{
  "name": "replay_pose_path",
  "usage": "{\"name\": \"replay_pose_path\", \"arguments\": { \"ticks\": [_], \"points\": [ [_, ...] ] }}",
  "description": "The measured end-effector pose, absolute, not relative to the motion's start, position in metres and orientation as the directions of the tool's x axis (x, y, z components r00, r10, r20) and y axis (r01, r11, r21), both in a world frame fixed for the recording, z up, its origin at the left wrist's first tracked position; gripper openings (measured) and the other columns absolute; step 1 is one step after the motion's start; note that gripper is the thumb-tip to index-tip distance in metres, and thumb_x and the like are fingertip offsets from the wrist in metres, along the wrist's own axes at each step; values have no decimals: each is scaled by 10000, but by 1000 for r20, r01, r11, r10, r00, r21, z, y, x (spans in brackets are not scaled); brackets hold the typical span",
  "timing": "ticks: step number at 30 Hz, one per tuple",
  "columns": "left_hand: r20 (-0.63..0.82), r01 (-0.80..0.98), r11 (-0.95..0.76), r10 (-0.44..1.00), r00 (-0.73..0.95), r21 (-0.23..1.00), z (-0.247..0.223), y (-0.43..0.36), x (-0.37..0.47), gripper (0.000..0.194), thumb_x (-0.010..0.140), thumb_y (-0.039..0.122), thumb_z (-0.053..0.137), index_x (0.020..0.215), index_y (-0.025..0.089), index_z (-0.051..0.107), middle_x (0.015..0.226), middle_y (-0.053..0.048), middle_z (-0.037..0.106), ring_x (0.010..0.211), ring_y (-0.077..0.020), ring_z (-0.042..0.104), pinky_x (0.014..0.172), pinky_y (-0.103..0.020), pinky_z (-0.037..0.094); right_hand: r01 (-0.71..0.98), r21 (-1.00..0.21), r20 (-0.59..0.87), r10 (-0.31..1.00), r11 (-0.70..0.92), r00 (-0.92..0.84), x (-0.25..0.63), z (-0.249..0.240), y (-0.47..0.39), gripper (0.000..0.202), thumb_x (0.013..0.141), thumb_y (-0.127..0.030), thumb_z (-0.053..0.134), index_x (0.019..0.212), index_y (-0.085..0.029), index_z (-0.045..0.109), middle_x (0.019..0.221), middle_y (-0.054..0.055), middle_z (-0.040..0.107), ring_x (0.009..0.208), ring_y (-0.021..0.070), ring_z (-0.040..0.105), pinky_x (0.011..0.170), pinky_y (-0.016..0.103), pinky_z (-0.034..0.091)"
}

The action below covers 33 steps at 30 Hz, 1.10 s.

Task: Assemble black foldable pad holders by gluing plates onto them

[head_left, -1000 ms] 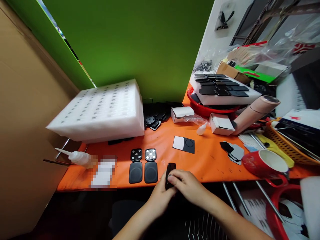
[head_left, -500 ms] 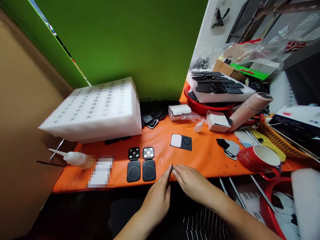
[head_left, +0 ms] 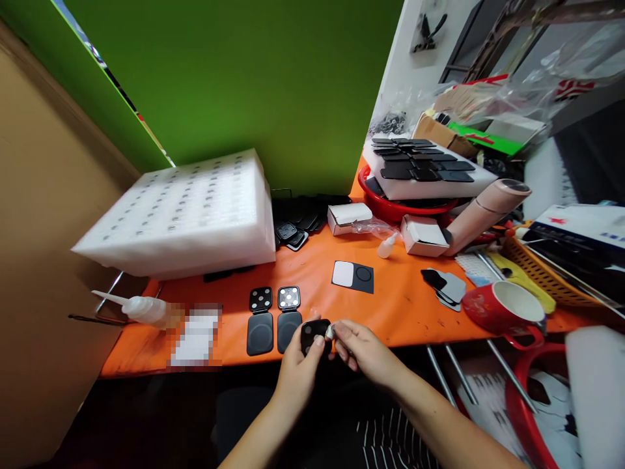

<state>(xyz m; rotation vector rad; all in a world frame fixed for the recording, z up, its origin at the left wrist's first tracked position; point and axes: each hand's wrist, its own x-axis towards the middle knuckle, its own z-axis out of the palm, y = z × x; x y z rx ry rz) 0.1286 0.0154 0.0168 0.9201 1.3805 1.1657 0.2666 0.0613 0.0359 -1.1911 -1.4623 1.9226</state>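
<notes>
My left hand (head_left: pixel 299 371) holds a small black square case (head_left: pixel 314 335) at the near edge of the orange table (head_left: pixel 400 306), its flat face turned toward me. My right hand (head_left: pixel 364 352) pinches a small whitish piece (head_left: pixel 329 333) at the case's right edge. Two open black cases (head_left: pixel 274 319) lie flat on the table just left of my hands, their lids showing round dots. A black card with a white square (head_left: pixel 352 275) lies beyond my hands.
A white foam block (head_left: pixel 185 215) sits at the left, a glue bottle (head_left: pixel 141 309) before it. Red basin with a foam tray of black parts (head_left: pixel 424 172), white boxes (head_left: pixel 349 217), a pink tube (head_left: pixel 483 212), a red mug (head_left: pixel 502 311) and an orange basket (head_left: pixel 561 273) crowd the right.
The black case was edge-on between my fingers; now my left hand has turned its flat face up and my right hand pinches a small whitish piece at its edge.
</notes>
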Motion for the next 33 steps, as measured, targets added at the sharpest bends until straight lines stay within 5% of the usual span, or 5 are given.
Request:
{"name": "replay_pose_path", "arguments": {
  "ticks": [8, 19, 24, 29, 33],
  "points": [
    [16, 359, -28, 999, 36, 933, 31, 9, 114, 266, 871, 265, 480, 1074, 203, 640, 1030, -69, 692, 933, -198, 638, 836, -301, 489, 266, -937, -343, 742, -227, -575, 272, 44, 56, 470, 859, -570, 384, 614, -176, 452, 500, -51, 380, 474, 81, 360, 468, 222, 279],
    [125, 589, -291, 944, 305, 754, 33, -11, 109, 427, 850, 142, 445, 1259, 238, 518, 1107, -87, 668, 952, -215, 645, 825, -321, 512, -48, -577, -636, 485, -816, -600, 276, 41, 41, 293, 737, -422, 611, 706, -144, 522, 602, -36, 489, 391, 19, 317, 358, 163, 159],
    [88, 472, -191, 969, 231, 861, 29, -6, 109, 366, 866, 200, 458, 1217, 229, 556, 1054, -84, 691, 917, -210, 652, 812, -315, 499, -147, -597, -606, 564, -788, -561, 271, 35, 39, 319, 734, -444, 629, 685, -146, 527, 546, -52, 464, 384, 25, 323, 357, 160, 212],
    [-225, 61, 240, 957, -180, 969, 25, 10, 110, 255, 800, 370, 570, 826, 128, 647, 746, -54, 701, 694, -190, 642, 629, -270, 500, -191, -627, -543, 599, -755, -589, 266, 41, 42, 353, 807, -511, 533, 841, -161, 560, 523, -69, 452, 359, 26, 295, 347, 155, 184],
    [-197, 14, 202, 967, -159, 979, 30, 11, 112, 244, 784, 363, 596, 826, 132, 661, 698, -33, 677, 680, -175, 625, 654, -266, 497, -108, -662, -548, 577, -742, -606, 262, 46, 42, 280, 802, -410, 572, 728, -145, 524, 591, -34, 506, 400, 22, 336, 350, 143, 184]
  ]
}}
